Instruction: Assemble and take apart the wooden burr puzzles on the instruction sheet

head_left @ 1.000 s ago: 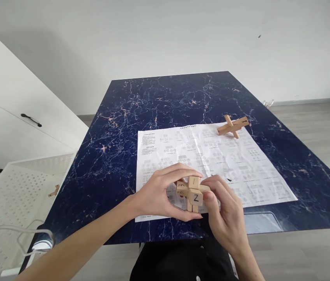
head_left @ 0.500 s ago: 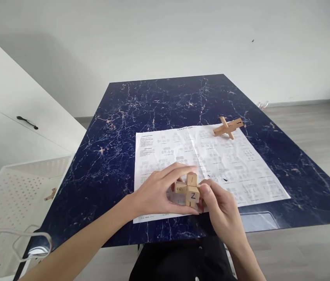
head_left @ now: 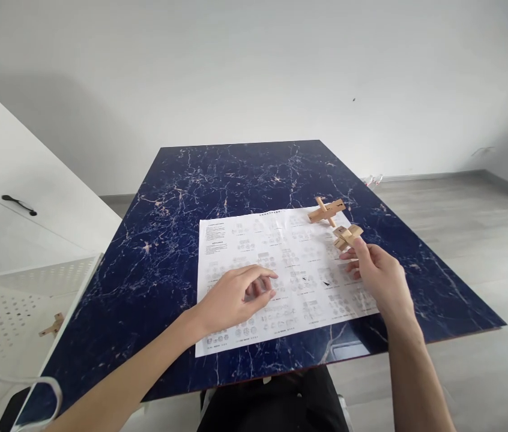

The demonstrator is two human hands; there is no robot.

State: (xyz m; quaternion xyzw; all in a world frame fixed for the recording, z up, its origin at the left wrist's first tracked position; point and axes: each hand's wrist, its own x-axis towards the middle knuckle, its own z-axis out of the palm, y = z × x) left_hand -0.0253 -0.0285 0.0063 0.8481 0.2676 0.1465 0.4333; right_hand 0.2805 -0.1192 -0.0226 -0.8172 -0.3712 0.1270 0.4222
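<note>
My right hand (head_left: 377, 273) holds a wooden burr puzzle (head_left: 346, 236) of interlocking blocks between thumb and fingers, over the right part of the printed sheet (head_left: 236, 279). Just beyond it lies another wooden puzzle (head_left: 327, 210), a cross of a flat board and a thin stick, on the sheet's far right corner. My left hand (head_left: 238, 297) rests over the lower middle of the sheet, fingers loosely curled and thumb apart from them, with nothing in it. Small dark marks or bits show on the paper between the hands.
The sheet lies on a dark blue marbled table (head_left: 218, 174). At the left stands a white perforated basket (head_left: 2, 300) with a wooden piece (head_left: 53, 324) in it. A white cable (head_left: 51, 384) loops near the table's left corner. A white cabinet (head_left: 33, 174) is beyond.
The puzzle has left the space between both hands; my right hand carried it away to the right, near the other puzzle. My left hand let go of it. The view shifted slightly.
</note>
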